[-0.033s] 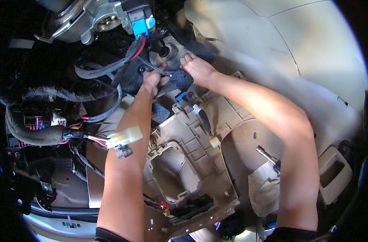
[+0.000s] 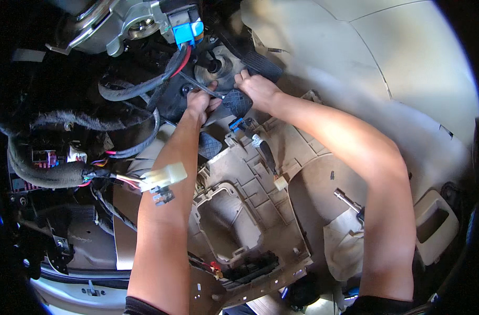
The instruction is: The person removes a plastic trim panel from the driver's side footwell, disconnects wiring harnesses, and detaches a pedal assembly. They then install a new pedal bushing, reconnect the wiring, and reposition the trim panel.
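Deep in a stripped car footwell, both my hands are at a dark cover (image 2: 223, 77) around a shaft. My left hand (image 2: 199, 103) lies left of a black rubber pedal (image 2: 237, 103), its fingers curled in and partly hidden behind the pedal and its arm. What they grip does not show. Right of the pedal, my right hand (image 2: 257, 90) is closed, knuckles up, with its fingertips against the cover's edge; whatever it holds is hidden. A second pedal pad (image 2: 209, 146) hangs below my left hand, and a long ribbed pedal (image 2: 262, 66) is just above my right.
A beige trim panel (image 2: 281, 210) lies under my arms. A white connector (image 2: 166, 177) on a wire harness (image 2: 45, 176) hangs over my left forearm. A blue connector (image 2: 188, 33) sits above. A socket tool (image 2: 348, 201) lies beside my right forearm, near a beige trim piece (image 2: 437, 228).
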A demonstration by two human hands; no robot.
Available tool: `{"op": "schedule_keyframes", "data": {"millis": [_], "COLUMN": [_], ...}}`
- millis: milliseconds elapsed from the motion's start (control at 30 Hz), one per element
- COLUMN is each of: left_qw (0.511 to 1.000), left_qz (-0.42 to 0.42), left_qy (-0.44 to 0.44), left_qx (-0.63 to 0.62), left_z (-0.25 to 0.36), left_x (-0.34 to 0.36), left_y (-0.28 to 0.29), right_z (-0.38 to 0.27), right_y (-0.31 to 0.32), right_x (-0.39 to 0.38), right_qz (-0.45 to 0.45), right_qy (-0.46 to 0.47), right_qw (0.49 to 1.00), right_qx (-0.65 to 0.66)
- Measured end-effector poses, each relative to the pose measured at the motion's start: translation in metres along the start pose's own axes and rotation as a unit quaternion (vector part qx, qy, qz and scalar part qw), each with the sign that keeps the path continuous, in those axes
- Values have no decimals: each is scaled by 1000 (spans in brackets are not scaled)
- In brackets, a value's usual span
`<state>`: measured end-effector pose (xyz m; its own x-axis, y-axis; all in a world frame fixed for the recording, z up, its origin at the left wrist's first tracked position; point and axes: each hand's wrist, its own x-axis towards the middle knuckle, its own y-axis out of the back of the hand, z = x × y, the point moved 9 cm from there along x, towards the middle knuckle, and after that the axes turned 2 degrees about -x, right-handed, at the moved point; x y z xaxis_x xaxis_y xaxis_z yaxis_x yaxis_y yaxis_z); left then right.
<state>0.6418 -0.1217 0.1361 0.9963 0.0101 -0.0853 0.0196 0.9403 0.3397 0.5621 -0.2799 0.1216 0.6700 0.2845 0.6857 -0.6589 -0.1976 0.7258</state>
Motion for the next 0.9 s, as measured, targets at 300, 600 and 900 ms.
{"op": "schedule_keyframes", "data": {"millis": [300, 600, 900], "left_qw": [994, 995, 997], "left_qz": [38, -36, 12], "left_qy": [-16, 46, 23], "left_qx": [-104, -83, -77], "left_z": [-6, -2, 1], "left_x": [1, 10, -9], "left_y": [6, -5, 1], "right_z": [5, 7, 8], "right_y": [-3, 10, -15], "right_x": [4, 6, 2], "right_qz": [-95, -114, -163], "right_qy": [72, -67, -138], "right_qw": [991, 988, 976], "right_qx": [66, 83, -31]}}
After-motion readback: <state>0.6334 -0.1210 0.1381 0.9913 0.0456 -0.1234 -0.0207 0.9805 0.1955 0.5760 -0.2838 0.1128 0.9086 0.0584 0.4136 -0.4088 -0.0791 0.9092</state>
